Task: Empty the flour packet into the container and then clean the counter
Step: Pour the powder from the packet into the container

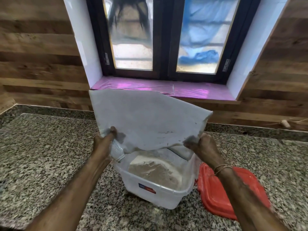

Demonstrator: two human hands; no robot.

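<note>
Left hand [104, 139] and right hand [200, 145] each pinch a lower corner of the flour packet [146, 119], held upside down above the container [155, 179], mouth down, long axis upright. Flour [155, 170] heaped inside. Red lid [221, 194] just right on the bench [41, 147].

Sticker [147, 188] on container [167, 199]: illegible.

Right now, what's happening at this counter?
A person holds a white plastic flour packet mouth-down over a clear rectangular plastic container on the speckled granite counter. The left hand and right hand each grip a lower corner of the packet. A heap of pale flour sits in the container; the packet looks nearly flat. A red plastic lid lies on the counter just right of the container.
</note>
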